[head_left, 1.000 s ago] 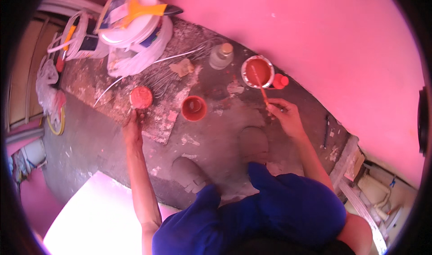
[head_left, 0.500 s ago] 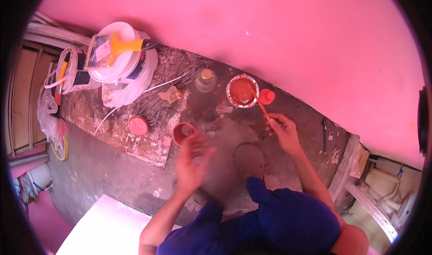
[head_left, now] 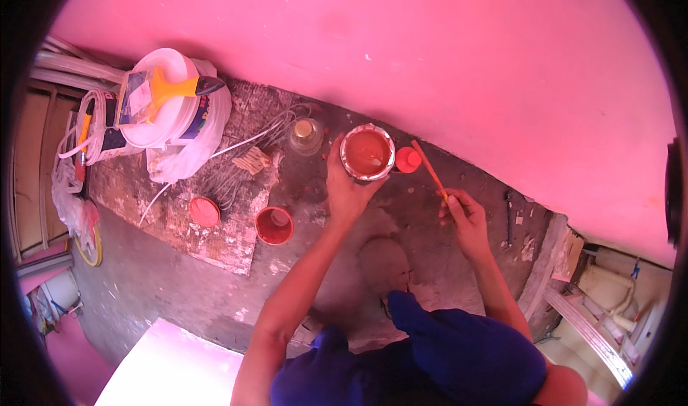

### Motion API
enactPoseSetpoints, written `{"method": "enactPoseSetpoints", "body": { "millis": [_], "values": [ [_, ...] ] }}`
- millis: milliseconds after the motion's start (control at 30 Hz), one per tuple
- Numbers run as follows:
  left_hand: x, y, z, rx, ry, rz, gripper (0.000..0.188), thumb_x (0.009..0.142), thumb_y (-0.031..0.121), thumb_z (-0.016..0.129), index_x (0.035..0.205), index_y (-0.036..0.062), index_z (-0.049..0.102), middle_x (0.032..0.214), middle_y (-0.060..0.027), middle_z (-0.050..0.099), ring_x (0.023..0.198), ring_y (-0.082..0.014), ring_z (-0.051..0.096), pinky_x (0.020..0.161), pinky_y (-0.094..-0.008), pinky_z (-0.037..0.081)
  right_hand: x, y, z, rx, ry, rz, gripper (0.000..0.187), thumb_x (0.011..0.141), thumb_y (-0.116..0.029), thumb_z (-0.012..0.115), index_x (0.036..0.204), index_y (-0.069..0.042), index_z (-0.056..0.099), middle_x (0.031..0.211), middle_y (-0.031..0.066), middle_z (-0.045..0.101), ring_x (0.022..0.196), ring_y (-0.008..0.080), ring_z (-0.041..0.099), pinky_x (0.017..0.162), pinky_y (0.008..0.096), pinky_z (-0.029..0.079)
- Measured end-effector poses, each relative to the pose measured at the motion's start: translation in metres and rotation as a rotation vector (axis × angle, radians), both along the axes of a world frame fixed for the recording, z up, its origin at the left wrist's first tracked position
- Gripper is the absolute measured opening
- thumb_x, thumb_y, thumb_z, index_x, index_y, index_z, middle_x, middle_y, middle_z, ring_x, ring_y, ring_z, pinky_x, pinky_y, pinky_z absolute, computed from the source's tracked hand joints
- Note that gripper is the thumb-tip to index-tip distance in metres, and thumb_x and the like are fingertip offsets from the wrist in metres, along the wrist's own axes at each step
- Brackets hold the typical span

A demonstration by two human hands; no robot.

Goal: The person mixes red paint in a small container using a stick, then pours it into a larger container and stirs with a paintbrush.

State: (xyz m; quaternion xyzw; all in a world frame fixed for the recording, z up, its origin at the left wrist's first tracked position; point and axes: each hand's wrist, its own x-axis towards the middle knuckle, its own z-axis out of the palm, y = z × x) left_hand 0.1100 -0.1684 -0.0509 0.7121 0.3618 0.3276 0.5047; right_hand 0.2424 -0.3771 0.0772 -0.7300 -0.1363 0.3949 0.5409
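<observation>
My left hand (head_left: 349, 197) is closed around a paint can (head_left: 391, 165) with a smeared white rim; inside is orange-red paint (head_left: 365, 151). In my right hand (head_left: 466, 217) is a thin stick (head_left: 431, 172), coated orange-red and held by its near end. Its far end is out of the can, pointing up and left beside a small red-capped container (head_left: 408, 160). An open red cup (head_left: 274, 225) stands to the left of my left forearm, and a round red lid (head_left: 205, 212) lies farther left.
A clear bottle with a tan cap (head_left: 305, 135) stands left of the can. At the far left, a white bucket (head_left: 174, 60) carries a yellow-handled wide brush (head_left: 172, 91). Wire (head_left: 231, 177) lies on the paint-stained board (head_left: 233, 252). A pink wall (head_left: 459, 69) bounds the far side.
My left hand has moved from beside the red cup up to the paint can and taken hold of it. The stick has come out of the can, moving right with my right hand.
</observation>
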Motion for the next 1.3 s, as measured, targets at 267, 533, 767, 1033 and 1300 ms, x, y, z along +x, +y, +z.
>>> {"method": "enactPoseSetpoints", "body": {
  "millis": [267, 533, 767, 1033, 1300],
  "values": [
    [-0.005, -0.005, 0.0, 0.04, -0.047, 0.012, 0.11, 0.068, 0.027, 0.101, 0.154, -0.0032, 0.039, 0.147, -0.0201, 0.058, 0.137, -0.0331, 0.058, 0.116, -0.0434, 0.045, 0.007, 0.0, 0.002, 0.006, -0.061, 0.02, 0.034, 0.112, -0.028, 0.059, 0.121, 0.003, 0.069, 0.092, 0.0024, 0.063, 0.083, 0.0115, 0.063, 0.074, 0.0295, 0.053],
    [-0.085, -0.051, -0.005, 0.104, 0.025, -0.064, 0.11, 0.063, 0.032, 0.104, 0.15, 0.0011, 0.044, 0.151, -0.0186, 0.056, 0.137, -0.0351, 0.058, 0.116, -0.0459, 0.045, 0.012, 0.013, 0.009, 0.051, -0.099, 0.132, 0.032, 0.113, -0.026, 0.057, 0.118, 0.003, 0.07, 0.091, 0.0014, 0.06, 0.081, 0.0113, 0.06, 0.074, 0.0284, 0.051],
    [-0.156, -0.089, 0.002, 0.103, 0.097, -0.048, 0.109, 0.064, 0.032, 0.104, 0.15, 0.0009, 0.044, 0.151, -0.02, 0.056, 0.139, -0.0352, 0.056, 0.118, -0.0471, 0.044, -0.008, 0.035, 0.013, 0.012, -0.076, 0.267, 0.033, 0.113, -0.026, 0.056, 0.118, 0.003, 0.069, 0.091, 0.0038, 0.066, 0.084, 0.0117, 0.064, 0.077, 0.0287, 0.053],
    [-0.212, -0.119, -0.005, -0.047, -0.03, 0.149, 0.117, 0.066, 0.024, 0.104, 0.156, 0.0001, 0.033, 0.153, -0.0209, 0.053, 0.139, -0.0331, 0.057, 0.118, -0.0464, 0.047, -0.039, 0.058, 0.009, 0.005, -0.057, 0.494, 0.03, 0.112, -0.026, 0.059, 0.119, 0.001, 0.07, 0.092, 0.0042, 0.071, 0.085, 0.0106, 0.067, 0.078, 0.0277, 0.054],
    [-0.245, -0.121, -0.001, -0.043, 0.04, 0.341, 0.112, 0.063, 0.024, 0.104, 0.152, 0.0018, 0.041, 0.149, -0.0191, 0.057, 0.135, -0.0325, 0.061, 0.114, -0.0444, 0.049, -0.057, 0.085, 0.013, 0.091, 0.009, 0.553, 0.024, 0.107, -0.017, 0.067, 0.119, 0.003, 0.071, 0.1, 0.0061, 0.073, 0.091, 0.0117, 0.069, 0.084, 0.0276, 0.056]
  ]
}}
